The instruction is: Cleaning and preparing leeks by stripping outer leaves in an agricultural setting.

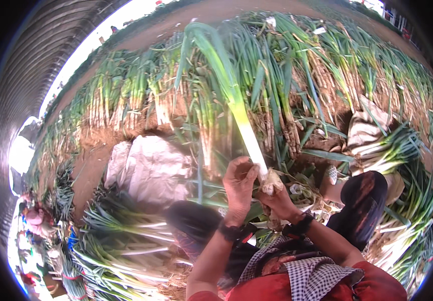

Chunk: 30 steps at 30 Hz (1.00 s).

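A large green onion [246, 134] stands tilted up in front of me, its long green leaves bending over at the top and its white stalk pointing down to my hands. My right hand [280, 201] is closed around the root end, where pale, dirty outer skin [272, 181] bunches up and hides part of the fingers. At the side of the lower white stalk, my left hand [239, 183] has its thumb and fingers curled into a pinch touching it. Whether a strip of skin is between those fingertips is too small to tell.
Rows of unpeeled green onions [126, 95] stand across the far side. Clean white-stalked ones lie in piles at the left [126, 241] and right [387, 150]. A pale sack [153, 170] lies left of my knee. Bundles and a person [38, 220] are at the far left.
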### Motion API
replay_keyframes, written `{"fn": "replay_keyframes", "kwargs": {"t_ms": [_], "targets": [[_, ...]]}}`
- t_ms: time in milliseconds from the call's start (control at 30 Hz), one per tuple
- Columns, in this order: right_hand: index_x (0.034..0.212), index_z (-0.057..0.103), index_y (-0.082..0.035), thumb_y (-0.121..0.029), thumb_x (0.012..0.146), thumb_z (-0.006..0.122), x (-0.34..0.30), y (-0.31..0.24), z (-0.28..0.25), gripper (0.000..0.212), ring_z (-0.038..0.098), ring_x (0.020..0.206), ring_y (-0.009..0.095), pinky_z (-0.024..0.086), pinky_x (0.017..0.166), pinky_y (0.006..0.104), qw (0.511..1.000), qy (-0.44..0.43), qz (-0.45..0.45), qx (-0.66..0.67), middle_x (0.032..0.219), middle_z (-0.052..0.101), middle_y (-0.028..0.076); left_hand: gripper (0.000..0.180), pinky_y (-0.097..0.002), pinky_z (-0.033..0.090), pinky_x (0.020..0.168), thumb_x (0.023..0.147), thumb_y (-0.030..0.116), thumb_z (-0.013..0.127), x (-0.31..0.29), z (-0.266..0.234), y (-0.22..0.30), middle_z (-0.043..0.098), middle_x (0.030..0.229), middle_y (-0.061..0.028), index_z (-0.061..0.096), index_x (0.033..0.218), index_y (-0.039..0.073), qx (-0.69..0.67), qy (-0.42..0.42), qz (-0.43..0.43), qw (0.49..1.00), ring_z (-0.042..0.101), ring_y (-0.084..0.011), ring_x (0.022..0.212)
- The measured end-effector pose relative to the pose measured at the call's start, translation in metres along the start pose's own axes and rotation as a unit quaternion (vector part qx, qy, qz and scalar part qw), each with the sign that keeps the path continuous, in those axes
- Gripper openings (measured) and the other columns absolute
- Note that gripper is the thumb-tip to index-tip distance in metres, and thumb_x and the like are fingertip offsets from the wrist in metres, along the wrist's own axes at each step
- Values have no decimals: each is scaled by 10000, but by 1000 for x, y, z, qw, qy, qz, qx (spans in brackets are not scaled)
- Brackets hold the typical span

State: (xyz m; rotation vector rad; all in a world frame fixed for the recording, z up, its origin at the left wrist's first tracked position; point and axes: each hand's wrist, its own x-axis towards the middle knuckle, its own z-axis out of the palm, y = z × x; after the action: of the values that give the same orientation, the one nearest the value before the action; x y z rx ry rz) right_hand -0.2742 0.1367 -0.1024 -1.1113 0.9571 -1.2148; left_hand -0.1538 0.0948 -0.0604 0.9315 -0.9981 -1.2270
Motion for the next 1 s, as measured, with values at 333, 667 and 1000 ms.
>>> {"fn": "replay_keyframes", "kwargs": {"t_ms": [333, 667, 1000], "targets": [[1091, 443, -52, -23, 859, 583, -12, -23, 4, 273, 503, 469, 71, 394, 380, 235, 995, -49, 85, 32, 670, 524, -2, 78, -193, 404, 713, 891, 14, 622, 8, -11, 16, 532, 817, 44, 566, 861, 60, -92, -91, -1, 992, 474, -39, 764], [1105, 504, -33, -66, 855, 629, 17, -31, 21, 281, 486, 443, 72, 359, 361, 230, 990, -102, 86, 52, 696, 528, -1, 665, -362, 461, 934, 908, 571, 491, 54, -50, 63, 622, 1123, -130, 471, 1298, 33, 49, -151, 15, 987, 594, -213, 1017], [946, 614, -50, -153, 919, 594, 75, -16, 50, 108, 580, 683, 80, 449, 582, 228, 978, -108, 63, 166, 766, 604, -1, 609, -238, 423, 573, 925, 508, 517, 88, -66, 27, 486, 731, 2, 436, 1285, 23, -216, -39, -40, 975, 460, -90, 625]]}}
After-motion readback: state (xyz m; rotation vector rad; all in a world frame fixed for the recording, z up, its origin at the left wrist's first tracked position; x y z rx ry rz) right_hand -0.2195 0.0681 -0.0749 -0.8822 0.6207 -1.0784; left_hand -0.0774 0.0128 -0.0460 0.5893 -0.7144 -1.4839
